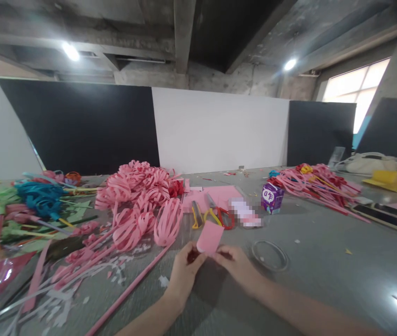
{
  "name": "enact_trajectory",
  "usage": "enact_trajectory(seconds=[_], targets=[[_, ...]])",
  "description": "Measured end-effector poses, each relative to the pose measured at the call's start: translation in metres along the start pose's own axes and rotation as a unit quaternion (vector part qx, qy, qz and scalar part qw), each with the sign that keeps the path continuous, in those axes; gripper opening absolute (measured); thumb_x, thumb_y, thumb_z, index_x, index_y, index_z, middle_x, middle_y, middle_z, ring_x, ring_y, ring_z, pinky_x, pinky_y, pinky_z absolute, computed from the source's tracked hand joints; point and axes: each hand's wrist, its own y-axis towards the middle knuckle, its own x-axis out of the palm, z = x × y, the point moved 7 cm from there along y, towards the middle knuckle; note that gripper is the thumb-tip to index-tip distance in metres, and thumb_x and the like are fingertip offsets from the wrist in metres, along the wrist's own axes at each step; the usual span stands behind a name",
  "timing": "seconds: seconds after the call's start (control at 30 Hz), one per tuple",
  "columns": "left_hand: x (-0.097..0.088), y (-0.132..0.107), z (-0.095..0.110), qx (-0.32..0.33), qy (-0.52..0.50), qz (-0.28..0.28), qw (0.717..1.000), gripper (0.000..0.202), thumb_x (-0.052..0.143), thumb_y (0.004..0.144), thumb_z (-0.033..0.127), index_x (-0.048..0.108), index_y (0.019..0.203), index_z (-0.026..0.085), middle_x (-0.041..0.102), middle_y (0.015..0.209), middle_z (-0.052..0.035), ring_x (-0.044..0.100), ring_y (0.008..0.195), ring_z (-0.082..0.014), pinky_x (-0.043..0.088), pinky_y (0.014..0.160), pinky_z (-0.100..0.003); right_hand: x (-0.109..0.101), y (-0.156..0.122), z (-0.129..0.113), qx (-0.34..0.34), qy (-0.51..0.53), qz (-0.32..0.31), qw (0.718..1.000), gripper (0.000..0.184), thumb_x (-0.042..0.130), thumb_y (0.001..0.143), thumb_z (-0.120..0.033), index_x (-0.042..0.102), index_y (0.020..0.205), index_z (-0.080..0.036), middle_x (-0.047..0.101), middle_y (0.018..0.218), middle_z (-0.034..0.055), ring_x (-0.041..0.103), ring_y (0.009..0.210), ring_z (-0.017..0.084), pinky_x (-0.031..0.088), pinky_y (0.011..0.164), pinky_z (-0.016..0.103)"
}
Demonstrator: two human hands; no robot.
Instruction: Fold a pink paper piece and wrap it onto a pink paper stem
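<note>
Both my hands meet over the grey table near its front edge. My left hand (183, 273) and my right hand (237, 267) pinch the lower edge of a small folded pink paper (210, 237), which stands up between them. Just beyond the paper lie red-handled scissors (223, 215) and a yellow cutter (196, 215) on pink sheets (219, 193). A long pink paper stick (128, 291) runs diagonally left of my left forearm.
A heap of pink looped paper flowers (138, 200) lies left of centre, with blue and green ones (26, 200) further left. A purple carton (272, 197), a clear tape ring (270, 255) and another flower pile (317, 184) are to the right. Paper scraps (58, 308) litter the front left.
</note>
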Motion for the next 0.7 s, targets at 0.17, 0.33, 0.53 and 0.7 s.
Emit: enact_trajectory(seconds=[0.17,0.33,0.53,0.7], targets=[[-0.001,-0.002,-0.006,-0.031,-0.060,0.015,0.998,0.019,0.059,0.069,0.033,0.058,0.074,0.015,0.057,0.067,0.0005,0.050,0.066,-0.0145,0.037,0.060,-0.022,0.004,-0.002,-0.004,-0.004,0.021,-0.031,0.999,0.024,0.053,0.074,-0.036,0.062,0.072,-0.014,0.058,0.070,0.0027,0.052,0.068,0.015,0.039,0.062,0.025],[-0.005,-0.002,-0.016,-0.060,-0.105,0.057,0.991,0.014,0.059,0.065,0.028,0.053,0.071,0.017,0.054,0.067,0.0018,0.051,0.064,-0.0131,0.040,0.058,-0.021,-0.004,-0.001,-0.002,-0.013,0.090,0.028,0.995,0.028,0.052,0.075,-0.035,0.054,0.097,-0.017,0.056,0.092,0.0055,0.052,0.081,0.017,0.042,0.069,0.027],[0.009,0.000,-0.009,-0.036,-0.057,-0.030,0.997,0.014,0.056,0.066,0.026,0.047,0.061,0.017,0.046,0.058,0.0050,0.046,0.055,-0.0113,0.039,0.052,-0.021,-0.016,-0.001,-0.002,-0.034,0.086,0.091,0.992,0.040,0.054,0.072,-0.031,0.045,0.110,-0.020,0.050,0.108,0.0068,0.050,0.091,0.018,0.041,0.078,0.029],[0.005,-0.001,-0.003,-0.020,-0.019,-0.021,0.999,0.011,0.054,0.069,0.027,0.054,0.068,0.016,0.048,0.063,0.0026,0.046,0.061,-0.0130,0.037,0.056,-0.022,-0.008,-0.001,-0.004,-0.033,0.001,0.026,0.999,0.012,0.051,0.073,-0.023,0.057,0.082,-0.016,0.057,0.077,0.0023,0.053,0.076,0.017,0.041,0.069,0.027]])
